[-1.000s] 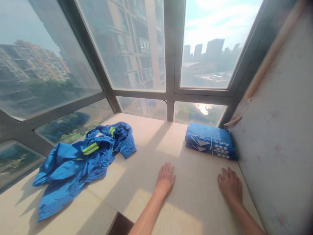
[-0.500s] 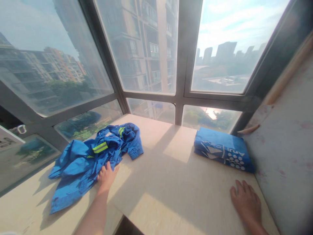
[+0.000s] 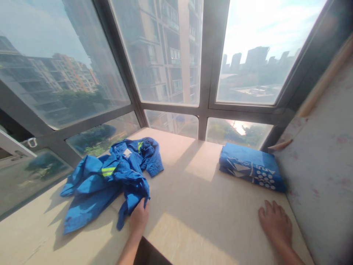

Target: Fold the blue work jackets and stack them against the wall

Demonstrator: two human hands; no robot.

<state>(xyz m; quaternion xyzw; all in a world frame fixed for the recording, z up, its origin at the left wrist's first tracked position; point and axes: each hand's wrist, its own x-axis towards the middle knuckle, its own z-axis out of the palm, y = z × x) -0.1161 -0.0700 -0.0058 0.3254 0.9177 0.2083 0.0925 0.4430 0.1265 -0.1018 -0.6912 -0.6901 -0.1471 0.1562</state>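
Observation:
A crumpled blue work jacket (image 3: 93, 187) with yellow-green reflective strips lies on the left of the pale wooden surface (image 3: 187, 191). My left hand (image 3: 140, 215) grips the near edge of the jacket, with the fingers partly hidden by the cloth, and a fold of it is drawn out toward me. My right hand (image 3: 275, 224) rests palm down at the right, fingers slightly spread, holding nothing. Just beyond it sits a folded blue cloth bundle (image 3: 248, 162) with white lettering and dots.
Grey-framed windows (image 3: 204, 73) enclose the far and left sides. A patterned wall (image 3: 325, 158) with peeling covering at its edge borders the right. A dark gap (image 3: 150, 254) opens at the near edge, and a white-framed window sash (image 3: 16, 147) juts in at left.
My left hand has moved right and toward me, pulling part of the jacket out with it. The reflective strips have shifted. My right hand stays nearly in place.

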